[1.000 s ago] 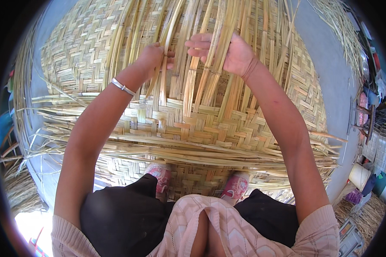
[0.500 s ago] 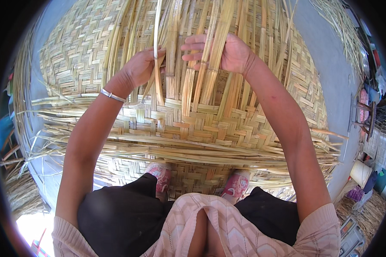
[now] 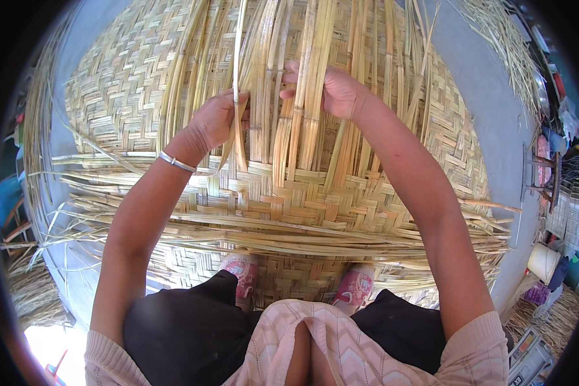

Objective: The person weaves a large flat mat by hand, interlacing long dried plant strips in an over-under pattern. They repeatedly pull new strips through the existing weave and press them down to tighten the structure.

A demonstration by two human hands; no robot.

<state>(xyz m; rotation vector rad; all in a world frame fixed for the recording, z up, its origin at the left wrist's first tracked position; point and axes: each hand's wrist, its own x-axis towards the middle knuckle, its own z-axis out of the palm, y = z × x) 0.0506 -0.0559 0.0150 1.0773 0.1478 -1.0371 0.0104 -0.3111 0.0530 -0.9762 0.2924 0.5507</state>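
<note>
A large woven mat [image 3: 116, 96] of flat, straw-coloured reed strips lies before me, with a crosswise band of weave at its middle. My left hand [image 3: 217, 119] is closed, pinching a narrow pale strip [image 3: 237, 58] that stands up from the weave. Beside it, loose upright strips [image 3: 261, 71] run away from me. My right hand [image 3: 331, 93] reaches behind a bundle of wider strips [image 3: 311, 77], its fingers curled round them and showing at their left side. Part of the right palm and thumb is hidden by these strips.
Long loose strips [image 3: 302, 243] lie crosswise close to my feet, which stand on the mat in pink patterned shoes [image 3: 355, 286]. More strips [image 3: 42, 122] lie on the grey floor [image 3: 447, 83] at the left. A white bucket [image 3: 542, 262] and household things stand at the right.
My right hand has moved left and slightly nearer, its spread fingers now curled round the strips. My left hand has come slightly nearer, still pinching the narrow strip.
</note>
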